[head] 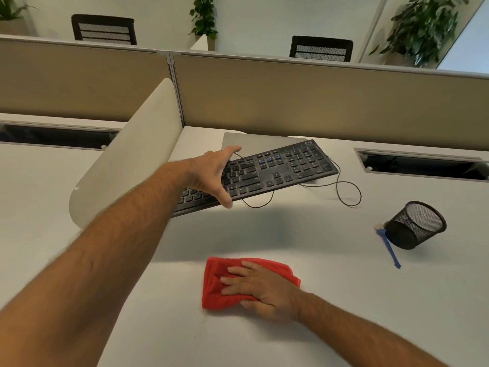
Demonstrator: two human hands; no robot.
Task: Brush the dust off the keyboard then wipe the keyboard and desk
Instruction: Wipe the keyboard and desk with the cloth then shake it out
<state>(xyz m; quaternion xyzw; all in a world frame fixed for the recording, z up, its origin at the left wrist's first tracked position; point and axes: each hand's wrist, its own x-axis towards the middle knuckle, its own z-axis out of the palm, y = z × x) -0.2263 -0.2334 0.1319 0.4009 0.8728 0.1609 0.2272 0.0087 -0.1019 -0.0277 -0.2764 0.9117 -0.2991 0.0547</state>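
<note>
You have a red cloth [232, 284] on your white desk [291, 229], a black keyboard [277, 168] with a few blue-marked keys, a black mesh cup [415, 225], and a blue brush [390, 250].

tan fabric partition [317, 102] runs across behind white work surface, metal trim on top. curved white side divider [127, 154] stands at left, splitting two bays. dark cable slots [423, 165] sunk into surface, one each side. beyond partition: two black mesh-back chairs [104, 30], pale wall [251, 19], leafy potted plants [420, 27] at left, centre, right. bright glass panel [471, 43] at far right. light soft, even.
</note>
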